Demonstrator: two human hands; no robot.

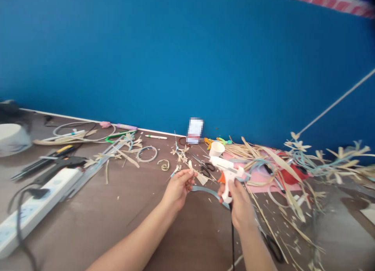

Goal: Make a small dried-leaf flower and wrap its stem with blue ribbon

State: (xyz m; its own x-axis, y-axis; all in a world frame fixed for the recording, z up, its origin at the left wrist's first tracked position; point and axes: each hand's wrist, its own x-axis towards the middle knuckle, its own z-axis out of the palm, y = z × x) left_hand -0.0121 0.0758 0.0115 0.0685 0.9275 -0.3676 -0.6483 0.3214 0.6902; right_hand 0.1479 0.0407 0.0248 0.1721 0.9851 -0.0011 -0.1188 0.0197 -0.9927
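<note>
My right hand (242,206) is wrapped round the handle of a white hot glue gun (227,166), its nozzle pointing up and left. From the handle's base a dark cord runs down. My left hand (177,189) is closed in a pinch on a small pale petal-like strip (190,165); most of it is hidden by the fingers. A light-blue curved band (206,191) lies on the table between the two hands. Just beyond them are black-handled scissors (207,169) and a white paper cup (217,148).
A white power strip (38,208) and a dark glue gun (63,166) lie at the left. Dried strips and pale flowers cover a pink sheet (258,185) at the right. Another scissors handle (274,247) is near my right forearm. A blue wall (164,60) stands behind the table.
</note>
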